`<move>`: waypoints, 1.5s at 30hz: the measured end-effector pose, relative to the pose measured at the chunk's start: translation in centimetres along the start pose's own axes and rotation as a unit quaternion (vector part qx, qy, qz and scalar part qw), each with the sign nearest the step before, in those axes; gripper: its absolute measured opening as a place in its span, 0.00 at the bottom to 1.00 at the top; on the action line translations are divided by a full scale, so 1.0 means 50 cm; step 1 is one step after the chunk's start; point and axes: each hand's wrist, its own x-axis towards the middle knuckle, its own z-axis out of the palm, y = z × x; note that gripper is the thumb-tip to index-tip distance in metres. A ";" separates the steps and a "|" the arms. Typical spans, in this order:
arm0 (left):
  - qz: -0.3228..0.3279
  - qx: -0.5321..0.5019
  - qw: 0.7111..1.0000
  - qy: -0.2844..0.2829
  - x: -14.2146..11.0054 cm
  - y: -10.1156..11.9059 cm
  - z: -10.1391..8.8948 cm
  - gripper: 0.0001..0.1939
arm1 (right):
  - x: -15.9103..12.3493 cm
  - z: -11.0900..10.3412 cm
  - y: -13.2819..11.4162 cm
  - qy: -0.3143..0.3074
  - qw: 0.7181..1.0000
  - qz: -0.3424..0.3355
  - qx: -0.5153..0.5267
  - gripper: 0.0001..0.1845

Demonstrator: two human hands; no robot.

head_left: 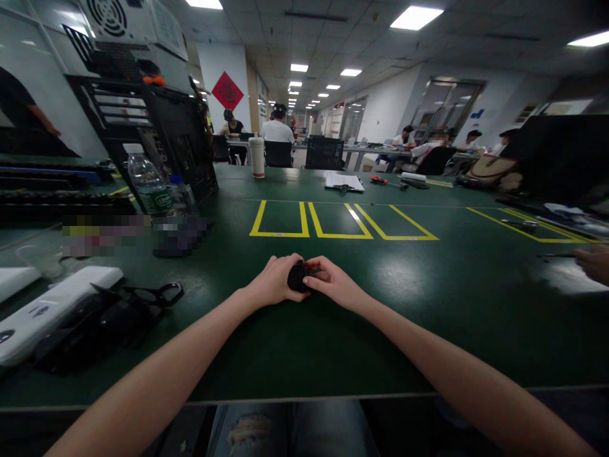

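Note:
A small black rounded object [295, 277] is between my two hands, just above or on the green table [304, 343]; its kind I cannot make out. My left hand [275, 279] wraps around its left side, with fingers over the top and the thumb below. From the right, my right hand [333, 280] pinches at the object's edge with thumb and fingertips. Parts of the object are hidden by the fingers. Beyond my hands, yellow tape outlines [280, 235] mark the tabletop.
Left are a black computer frame [178, 139], a water bottle [148, 181], a white power strip [61, 311] and black glasses [159, 294]. Farther back stand a white cup [257, 157], a clipboard [343, 182] and a red screwdriver [379, 181]. Another person's hand [594, 263] is at right.

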 end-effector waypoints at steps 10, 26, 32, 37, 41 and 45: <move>0.008 -0.007 1.000 -0.002 -0.001 0.001 -0.002 0.26 | -0.003 -0.001 0.005 -0.021 0.999 -0.017 0.039 0.13; 0.005 -0.004 1.000 -0.005 0.000 0.001 -0.003 0.25 | -0.006 -0.003 0.003 -0.029 0.999 -0.027 0.026 0.17; 0.011 -0.009 1.000 -0.001 -0.002 0.002 -0.003 0.26 | -0.001 -0.003 0.003 -0.010 0.999 -0.029 0.017 0.13; 0.010 -0.014 1.000 -0.005 -0.001 0.000 -0.002 0.25 | -0.005 -0.005 -0.007 -0.010 1.000 0.004 0.000 0.14; 0.008 -0.011 1.000 -0.006 -0.001 -0.001 -0.002 0.25 | -0.008 -0.005 -0.010 -0.033 0.999 -0.007 0.015 0.14; 0.008 -0.016 1.000 -0.007 -0.001 0.001 -0.003 0.25 | -0.007 -0.003 -0.005 -0.033 0.999 -0.017 0.031 0.13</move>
